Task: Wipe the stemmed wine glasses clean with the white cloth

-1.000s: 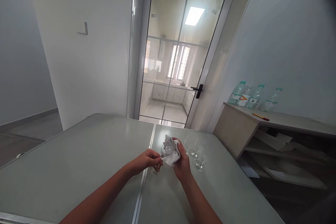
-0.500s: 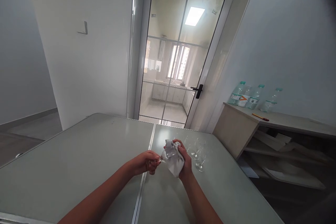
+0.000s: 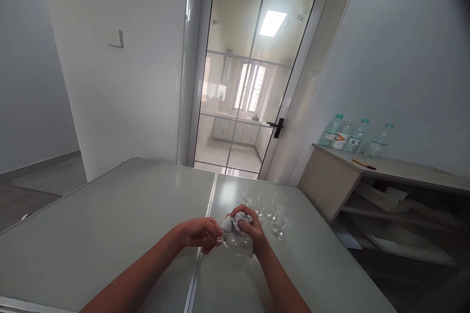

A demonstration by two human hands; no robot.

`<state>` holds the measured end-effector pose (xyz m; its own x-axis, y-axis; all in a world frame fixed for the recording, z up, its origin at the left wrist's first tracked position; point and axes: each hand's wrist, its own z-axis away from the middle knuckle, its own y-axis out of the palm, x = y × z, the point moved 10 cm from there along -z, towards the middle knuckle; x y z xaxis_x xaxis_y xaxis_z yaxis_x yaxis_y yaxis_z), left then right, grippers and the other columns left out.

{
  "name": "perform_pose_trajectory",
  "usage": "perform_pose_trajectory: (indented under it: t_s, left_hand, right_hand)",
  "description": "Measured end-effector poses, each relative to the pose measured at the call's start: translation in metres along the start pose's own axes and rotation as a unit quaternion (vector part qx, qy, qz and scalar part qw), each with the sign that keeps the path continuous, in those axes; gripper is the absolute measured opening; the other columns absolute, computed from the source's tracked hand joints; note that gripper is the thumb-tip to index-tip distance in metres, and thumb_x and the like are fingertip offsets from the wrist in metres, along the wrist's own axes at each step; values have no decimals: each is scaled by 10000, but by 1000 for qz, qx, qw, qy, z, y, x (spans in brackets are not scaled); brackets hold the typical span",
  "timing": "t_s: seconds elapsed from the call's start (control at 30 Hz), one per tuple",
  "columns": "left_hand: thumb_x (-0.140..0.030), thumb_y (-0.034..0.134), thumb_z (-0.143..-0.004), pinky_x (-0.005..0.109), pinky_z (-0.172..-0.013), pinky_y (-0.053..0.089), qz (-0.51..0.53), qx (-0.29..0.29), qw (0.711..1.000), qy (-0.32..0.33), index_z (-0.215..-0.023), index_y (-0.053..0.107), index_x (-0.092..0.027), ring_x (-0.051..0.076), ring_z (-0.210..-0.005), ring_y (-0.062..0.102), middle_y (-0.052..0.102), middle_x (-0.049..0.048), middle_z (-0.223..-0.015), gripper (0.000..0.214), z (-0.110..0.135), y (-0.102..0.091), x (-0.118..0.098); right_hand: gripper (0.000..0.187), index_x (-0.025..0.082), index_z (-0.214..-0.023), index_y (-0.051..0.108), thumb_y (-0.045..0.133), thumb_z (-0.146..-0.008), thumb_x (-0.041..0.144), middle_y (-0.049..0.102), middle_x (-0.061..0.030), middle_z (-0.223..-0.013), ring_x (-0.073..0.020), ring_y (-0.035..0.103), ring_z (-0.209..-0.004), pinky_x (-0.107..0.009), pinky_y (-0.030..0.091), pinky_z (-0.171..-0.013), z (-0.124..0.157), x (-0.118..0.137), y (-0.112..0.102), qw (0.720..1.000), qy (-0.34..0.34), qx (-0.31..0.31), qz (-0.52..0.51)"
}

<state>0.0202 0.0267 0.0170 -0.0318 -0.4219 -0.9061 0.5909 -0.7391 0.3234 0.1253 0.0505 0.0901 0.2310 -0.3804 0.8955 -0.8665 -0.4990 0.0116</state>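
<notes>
A clear wine glass point(image 3: 238, 244) lies tilted on its side in the air above the table, its bowl toward the right. My left hand point(image 3: 207, 234) is closed around its stem end at the left. In my right hand point(image 3: 253, 230) a white cloth point(image 3: 240, 222) is bunched up and pressed against the upper side of the bowl. Part of the bowl's far end is hidden by the right hand. Several more clear wine glasses point(image 3: 279, 227) stand upright on the table just beyond my right hand.
The pale grey-green table point(image 3: 110, 225) has a metal seam point(image 3: 211, 200) running across it. At the right stands a wooden shelf unit point(image 3: 330, 176) with several plastic bottles point(image 3: 354, 137) and a red-yellow tool point(image 3: 363, 164) on top. A glass door point(image 3: 235, 132) is behind the table.
My right hand has shifted the cloth from around the bowl to its upper side, baring the bowl's lower part. Both hands have come slightly lower.
</notes>
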Motion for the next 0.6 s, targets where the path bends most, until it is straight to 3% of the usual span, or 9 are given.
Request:
perform_pose_trajectory:
  t_s: [0.1,0.17,0.3,0.37,0.5,0.6]
  left_hand:
    - [-264,678,-718,251,-448,261,6,-24,1000,9,-575,577,-153,91,-435,269,378,-34,-483,208,0,-8,-3]
    - [-269,674,-714,248,-452,254,27,-44,999,4,-567,565,-153,87,-437,265,351,-46,-482,217,-1,-16,0]
    - [-307,701,-688,233,-486,298,80,-144,986,25,-623,580,-146,77,-466,329,425,-40,-556,212,-6,-42,5]
    - [-332,715,-691,230,-506,328,85,-172,980,53,-655,592,-145,75,-481,359,458,-38,-588,227,-7,-48,2]
    - [-359,724,-719,241,-508,375,67,-177,977,102,-673,617,-142,79,-480,366,448,-47,-570,246,-10,-46,-7]
    - [-412,725,-753,258,-505,428,35,-155,979,127,-674,642,-134,85,-478,386,455,-38,-573,301,-12,-37,-12]
  right_hand:
    - [220,230,-1009,687,668,-842,371,675,-56,-916,-215,616,-788,-330,471,-717,5,25,-11,981,-98,-49,157]
    - [191,243,-1045,676,639,-859,272,672,-43,-890,-209,613,-791,-349,469,-754,8,38,-3,952,-154,-37,261]
    - [402,258,-1219,633,579,-843,126,708,-58,-983,-244,650,-950,-450,430,-922,7,43,30,858,-225,26,461]
    - [474,256,-1290,594,553,-846,95,713,-77,-1101,-262,636,-1102,-486,394,-1001,4,40,40,827,-228,36,512]
    - [480,259,-1318,563,530,-873,82,687,-72,-1249,-251,562,-1283,-519,286,-1150,3,41,43,812,-229,6,536]
    - [484,255,-1343,549,527,-885,98,684,-75,-1253,-251,563,-1283,-538,236,-1186,2,43,33,814,-220,-48,536]
